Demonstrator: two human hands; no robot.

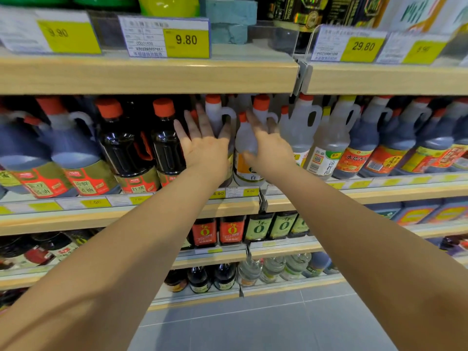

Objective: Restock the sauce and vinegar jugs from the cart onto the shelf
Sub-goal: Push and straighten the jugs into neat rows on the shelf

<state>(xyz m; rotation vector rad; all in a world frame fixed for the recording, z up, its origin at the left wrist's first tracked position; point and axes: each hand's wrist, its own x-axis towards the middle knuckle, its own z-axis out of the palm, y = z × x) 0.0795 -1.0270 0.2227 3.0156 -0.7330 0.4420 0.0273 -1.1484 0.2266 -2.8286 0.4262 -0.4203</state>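
While both hands work the same shelf (126,214) row, the relation that matters is the clear vinegar bottle (245,138) in the gap between them. It's just right of the left hand (205,145) and against the thumb side of the right hand (272,148).

Long axis is vertical, red cap up. Its base looks seated on the shelf board, lower part half hidden by the wrists.

Left hand: flat, fingers straight and splayed, pressed on the front of a handled jug (214,115) directly beyond it. It's gripping nothing.

Right hand: fingers run up the bottle's right flank and the thumb seems to cross its front. Too blurred to tell whether that's a grip or just a push.

Right hand is nearer the bottle; the left is close by on the other side.

Dark sauce bottles (167,148) stand just left of the left hand and clear jugs (301,127) just right of the right hand, so the slot is tight on both sides.

My read: this step is seating and squaring stock in the row. Next move is likely a straight push away from the hands, keeping the bottle upright under the upper shelf board (152,77).
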